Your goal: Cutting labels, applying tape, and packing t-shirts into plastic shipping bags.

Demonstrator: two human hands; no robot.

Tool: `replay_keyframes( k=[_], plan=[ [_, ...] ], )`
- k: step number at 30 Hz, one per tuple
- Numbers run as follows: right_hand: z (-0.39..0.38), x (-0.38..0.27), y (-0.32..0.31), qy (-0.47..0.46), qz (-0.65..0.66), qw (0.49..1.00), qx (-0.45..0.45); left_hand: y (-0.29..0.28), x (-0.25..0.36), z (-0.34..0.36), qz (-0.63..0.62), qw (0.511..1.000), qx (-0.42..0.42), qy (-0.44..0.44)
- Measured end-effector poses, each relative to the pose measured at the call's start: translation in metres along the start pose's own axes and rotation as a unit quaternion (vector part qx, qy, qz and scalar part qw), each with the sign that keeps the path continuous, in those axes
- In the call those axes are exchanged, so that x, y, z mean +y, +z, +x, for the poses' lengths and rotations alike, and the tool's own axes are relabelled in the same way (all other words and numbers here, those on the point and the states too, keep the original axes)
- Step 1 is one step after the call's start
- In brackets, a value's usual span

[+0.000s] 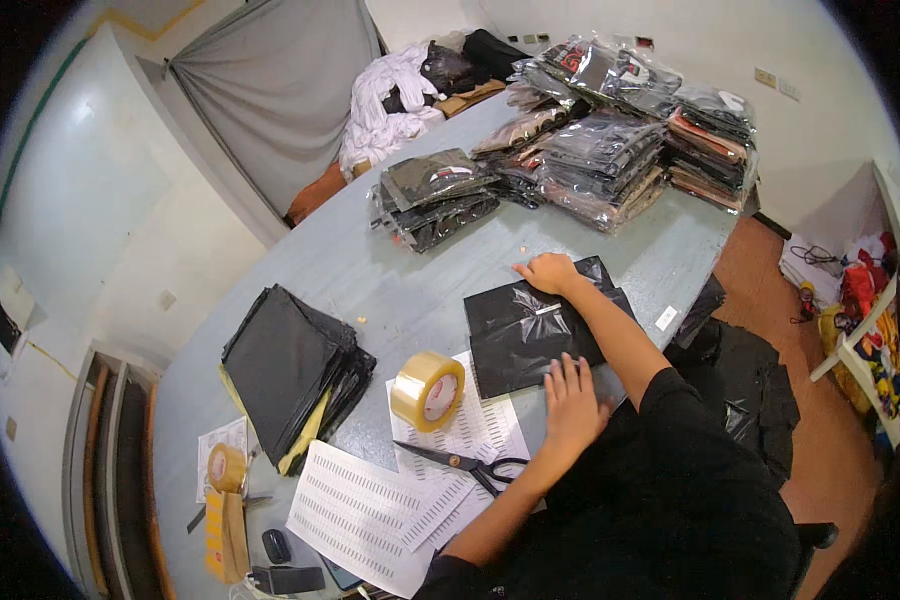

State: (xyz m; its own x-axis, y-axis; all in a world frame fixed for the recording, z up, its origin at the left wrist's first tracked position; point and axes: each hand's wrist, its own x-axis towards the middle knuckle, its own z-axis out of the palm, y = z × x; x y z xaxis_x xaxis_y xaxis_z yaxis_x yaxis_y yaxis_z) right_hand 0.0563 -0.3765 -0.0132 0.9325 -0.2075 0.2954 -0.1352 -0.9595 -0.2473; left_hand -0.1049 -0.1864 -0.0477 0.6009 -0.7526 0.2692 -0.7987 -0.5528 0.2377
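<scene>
A glossy black plastic bag lies flat on the table in front of me, with a small pale strip near its upper middle. My right hand rests palm down on the bag's far edge, one finger stretched to the left. At the near edge, my left hand is open with its fingers spread, slightly blurred, over or touching the bag. Left of the bag stands a large roll of clear tape. Black-handled scissors lie beside my left forearm on printed white sheets.
A stack of black bags sits to the left on the blue-grey table. Piles of clear-wrapped folded garments fill the far end. A smaller tape roll, yellow box and computer mouse are near left.
</scene>
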Motion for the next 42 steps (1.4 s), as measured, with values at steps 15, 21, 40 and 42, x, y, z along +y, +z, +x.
replay_keyframes(
  k=[15,21,40,42],
  plan=[
    [-0.129,0.095,-0.097,0.079,0.177,0.949,-0.247,-0.026,0.075,-0.056,-0.537,0.832,0.024,-0.138],
    [-0.233,0.126,-0.120,0.239,0.400,0.869,-0.168,-0.005,0.090,-0.072,-0.660,0.722,0.024,-0.206],
    [-0.428,0.149,-0.046,0.363,0.826,0.373,0.216,0.047,0.119,-0.016,-0.732,0.538,-0.324,-0.263],
    [-0.431,0.161,-0.040,0.363,0.823,0.364,0.241,0.048,0.122,-0.007,-0.731,0.525,-0.345,-0.266]
  ],
)
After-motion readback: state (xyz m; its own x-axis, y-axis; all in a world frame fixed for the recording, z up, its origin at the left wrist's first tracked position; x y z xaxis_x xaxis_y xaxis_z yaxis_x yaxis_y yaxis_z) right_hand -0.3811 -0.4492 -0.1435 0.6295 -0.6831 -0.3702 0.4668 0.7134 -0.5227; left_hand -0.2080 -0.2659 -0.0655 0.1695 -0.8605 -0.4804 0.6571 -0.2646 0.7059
